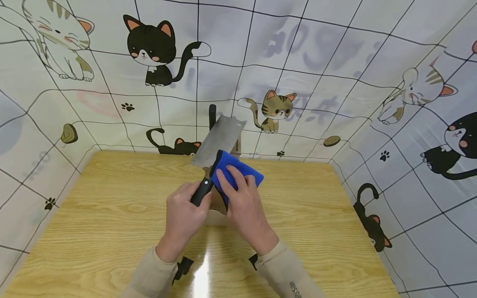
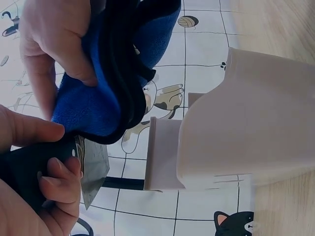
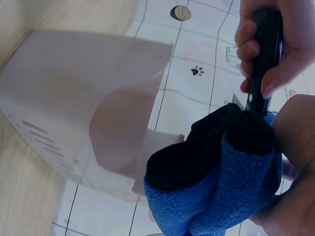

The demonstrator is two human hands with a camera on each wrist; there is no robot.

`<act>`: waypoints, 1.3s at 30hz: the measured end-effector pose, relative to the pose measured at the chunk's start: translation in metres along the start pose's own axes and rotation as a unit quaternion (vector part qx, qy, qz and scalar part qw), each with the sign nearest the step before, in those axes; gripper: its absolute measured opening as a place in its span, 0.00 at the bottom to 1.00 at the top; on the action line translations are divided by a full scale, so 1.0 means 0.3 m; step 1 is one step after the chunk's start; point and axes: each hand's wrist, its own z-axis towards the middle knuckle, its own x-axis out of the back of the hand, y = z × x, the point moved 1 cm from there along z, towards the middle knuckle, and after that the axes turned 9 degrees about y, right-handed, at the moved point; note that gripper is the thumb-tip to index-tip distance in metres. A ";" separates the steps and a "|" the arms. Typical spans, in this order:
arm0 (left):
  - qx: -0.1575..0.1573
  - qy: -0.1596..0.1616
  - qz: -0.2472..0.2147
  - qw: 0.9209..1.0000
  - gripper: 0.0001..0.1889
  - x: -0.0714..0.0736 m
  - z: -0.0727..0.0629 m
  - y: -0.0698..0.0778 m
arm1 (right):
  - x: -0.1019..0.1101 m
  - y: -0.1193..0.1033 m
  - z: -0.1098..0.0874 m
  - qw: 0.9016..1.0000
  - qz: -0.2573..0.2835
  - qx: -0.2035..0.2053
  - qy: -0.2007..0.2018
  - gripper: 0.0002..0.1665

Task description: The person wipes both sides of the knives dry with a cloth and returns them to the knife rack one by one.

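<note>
My left hand (image 1: 186,213) grips a cleaver by its black handle (image 1: 201,191). The broad metal blade (image 1: 218,140) slants up and away from me. In my right hand (image 1: 246,209) is a folded blue cloth (image 1: 240,162) with black edging, held against the blade near the handle. The left wrist view shows the cloth (image 2: 91,105) hanging in folds and covering part of the blade (image 2: 93,169). Seen from the right wrist, the cloth (image 3: 241,182) hides most of the blade, while the left fingers curl round the handle (image 3: 266,54).
Below and behind the hands, a beige holder (image 2: 246,118) stands on the wooden table (image 1: 123,207), with slots in one side (image 3: 42,135). Another black handle (image 1: 212,117) rises behind the cleaver. Cat-printed sheeting (image 1: 223,74) surrounds the table at the back and sides.
</note>
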 end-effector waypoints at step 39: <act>-0.057 -0.017 0.012 0.998 0.11 0.004 -0.026 0.015 | 0.015 0.222 0.116 0.992 -0.123 -0.020 -0.032 0.36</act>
